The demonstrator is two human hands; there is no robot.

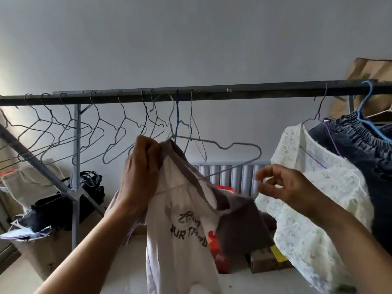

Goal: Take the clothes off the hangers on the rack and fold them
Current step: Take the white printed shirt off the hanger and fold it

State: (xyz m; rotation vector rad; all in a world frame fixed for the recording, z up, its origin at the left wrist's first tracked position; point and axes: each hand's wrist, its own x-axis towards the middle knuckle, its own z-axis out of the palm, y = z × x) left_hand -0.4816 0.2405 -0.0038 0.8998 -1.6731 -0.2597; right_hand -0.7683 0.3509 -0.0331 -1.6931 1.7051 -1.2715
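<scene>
As counted along the rail (233,93), bare hangers (124,118): about nine, thin wire, crowded left of middle; tangled, so the count is not exact.
Loaded hangers: three, namely one grey wire hanger (233,143) at middle, one purple hanger (317,115) and one blue hanger (359,115) at the right.
Clothes on the rail: three, namely one shirt (180,240), one blouse (314,209) and one denim piece (350,141).
Hands: two, both raised in front of the rail.
Left hand (140,172): clenched on the shirt's top edge by the collar, fingers bunching the cloth just under the grey hanger's neck.
Right hand (284,185): fingers loosely curled, blurred, near the grey hanger's lower wire and in front of the blouse; whether it pinches anything cannot be told.
Shirt, place: below the middle of the rail, between the bare hangers and the blouse, hanging from the left hand; the hanger's right shoulder sticks out bare.
Shirt, look: white body, dark grey collar and sleeve, black lettering on the chest only partly legible, cloth creased and twisted.
Blouse: cream lace, on the purple hanger.
Denim piece: dark blue, gathered elastic band, on the blue hanger.
</scene>
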